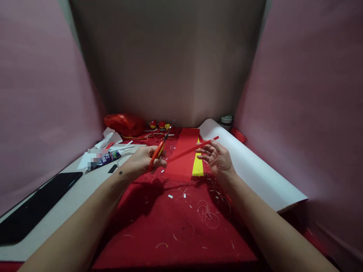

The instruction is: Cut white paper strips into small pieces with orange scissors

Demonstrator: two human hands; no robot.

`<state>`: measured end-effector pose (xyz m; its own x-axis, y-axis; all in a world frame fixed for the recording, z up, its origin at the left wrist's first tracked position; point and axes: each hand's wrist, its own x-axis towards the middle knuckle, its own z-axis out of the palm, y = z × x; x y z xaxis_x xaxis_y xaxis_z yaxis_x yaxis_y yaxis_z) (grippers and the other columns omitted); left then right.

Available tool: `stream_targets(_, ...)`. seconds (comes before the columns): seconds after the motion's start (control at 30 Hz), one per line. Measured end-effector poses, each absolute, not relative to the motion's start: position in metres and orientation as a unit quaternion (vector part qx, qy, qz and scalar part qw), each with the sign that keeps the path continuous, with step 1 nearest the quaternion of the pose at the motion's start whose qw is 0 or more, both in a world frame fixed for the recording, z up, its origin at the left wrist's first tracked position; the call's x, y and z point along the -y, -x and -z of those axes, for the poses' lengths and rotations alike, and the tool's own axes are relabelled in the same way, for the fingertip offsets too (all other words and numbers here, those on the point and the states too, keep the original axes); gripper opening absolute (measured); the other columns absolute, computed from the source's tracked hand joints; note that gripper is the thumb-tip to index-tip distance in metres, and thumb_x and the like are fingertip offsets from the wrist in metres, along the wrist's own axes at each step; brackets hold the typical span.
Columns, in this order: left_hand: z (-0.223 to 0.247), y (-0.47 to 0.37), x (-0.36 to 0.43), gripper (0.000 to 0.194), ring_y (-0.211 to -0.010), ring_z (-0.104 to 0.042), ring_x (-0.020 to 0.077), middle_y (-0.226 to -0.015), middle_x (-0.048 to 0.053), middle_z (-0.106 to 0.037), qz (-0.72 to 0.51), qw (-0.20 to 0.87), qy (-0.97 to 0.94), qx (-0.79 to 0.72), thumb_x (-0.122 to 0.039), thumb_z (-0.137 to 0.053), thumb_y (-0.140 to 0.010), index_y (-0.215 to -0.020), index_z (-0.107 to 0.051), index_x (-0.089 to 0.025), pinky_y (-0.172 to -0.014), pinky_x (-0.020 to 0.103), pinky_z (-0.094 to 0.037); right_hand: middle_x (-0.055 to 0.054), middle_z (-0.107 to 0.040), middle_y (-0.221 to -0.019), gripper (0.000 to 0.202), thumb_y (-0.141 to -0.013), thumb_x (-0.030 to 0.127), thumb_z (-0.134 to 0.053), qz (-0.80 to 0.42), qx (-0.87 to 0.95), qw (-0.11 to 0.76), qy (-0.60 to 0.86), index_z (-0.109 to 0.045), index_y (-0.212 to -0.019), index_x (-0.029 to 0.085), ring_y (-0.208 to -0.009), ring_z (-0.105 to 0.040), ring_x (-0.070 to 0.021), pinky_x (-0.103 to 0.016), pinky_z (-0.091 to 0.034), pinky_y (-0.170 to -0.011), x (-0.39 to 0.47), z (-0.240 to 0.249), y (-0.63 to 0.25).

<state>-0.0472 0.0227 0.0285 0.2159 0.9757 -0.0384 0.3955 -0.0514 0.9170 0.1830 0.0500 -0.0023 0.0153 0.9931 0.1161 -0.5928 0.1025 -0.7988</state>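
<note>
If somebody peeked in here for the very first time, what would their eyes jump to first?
Probably the thin red strip slanting between the two hands, in the middle of the picture, with the right hand holding its upper part. Next might come the orange-handled scissors in the left hand, blades pointing up and away. Then the bright yellow piece showing beside the ridged red sheet beyond the hands.

Dim overall, the back wall (pixel 159 56) sinking into murky brown near its top. Light falls from above, brightest on the curled white sheet (pixel 244 166); the hands (pixel 218 158) cast soft-edged shadows on the red cloth (pixel 176 226). Wide-angle stretch splays the edges; mosaic blocks obscure a patch beside the tube (pixel 114 155).
</note>
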Motion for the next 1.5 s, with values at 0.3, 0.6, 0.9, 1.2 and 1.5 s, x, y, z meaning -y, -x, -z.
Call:
stream_targets(0.3,-0.020,0.041,-0.020,0.022,-0.037,-0.038,0.0038,-0.054,-0.005,-0.055,-0.346,0.443,-0.654,-0.507,-0.020,-0.065,-0.057,-0.075,-0.053,-0.014,-0.035,0.017,-0.029,-0.002,-0.063,-0.064,0.015,-0.067,0.021,-0.062,-0.608,0.422,0.598,0.307,-0.052,-0.075,0.014,-0.060,-0.066,-0.0182,-0.025,-0.050,-0.047,-0.038,0.019,-0.162)
stream_targets(0.6,-0.018,0.068,-0.029,0.021,-0.039,-0.041,0.0050,-0.052,-0.006,-0.050,-0.329,0.376,-0.675,-0.543,-0.021,-0.066,-0.057,-0.071,-0.051,-0.016,-0.037,0.018,-0.032,-0.002,-0.063,-0.059,0.012,-0.067,0.019,-0.061,-0.596,0.400,0.621,0.316,-0.052,-0.073,0.014,-0.059,-0.066,-0.0180,-0.023,-0.049,-0.045,-0.044,0.018,-0.170)
stream_targets(0.9,-0.020,0.089,-0.036,0.024,-0.037,-0.038,0.0051,-0.048,-0.006,-0.047,-0.373,0.372,-0.631,-0.570,-0.020,-0.069,-0.053,-0.065,-0.049,-0.015,-0.037,0.019,-0.027,-0.002,-0.061,-0.053,0.005,-0.068,0.012,-0.055,-0.542,0.363,0.691,0.311,-0.053,-0.073,0.013,-0.054,-0.065,-0.0183,-0.024,-0.050,-0.042,-0.058,0.010,-0.193)
stream_targets(1.2,-0.020,0.098,-0.039,0.031,-0.037,-0.042,0.0063,-0.050,-0.006,-0.051,-0.430,0.367,-0.591,-0.575,-0.025,-0.072,-0.052,-0.076,-0.054,-0.014,-0.038,0.021,-0.030,-0.001,-0.060,-0.053,0.004,-0.073,0.011,-0.050,-0.515,0.348,0.723,0.301,-0.052,-0.073,0.014,-0.058,-0.067,-0.0193,-0.026,-0.051,-0.045,-0.066,0.009,-0.205)
stream_targets(1.5,-0.024,0.094,-0.032,0.028,-0.040,-0.044,0.0058,-0.052,-0.005,-0.053,-0.506,0.341,-0.581,-0.539,-0.024,-0.071,-0.056,-0.077,-0.056,-0.013,-0.041,0.020,-0.034,-0.002,-0.062,-0.055,0.004,-0.074,0.011,-0.049,-0.511,0.341,0.725,0.311,-0.052,-0.073,0.013,-0.055,-0.066,-0.0189,-0.025,-0.050,-0.043,-0.065,0.009,-0.206)
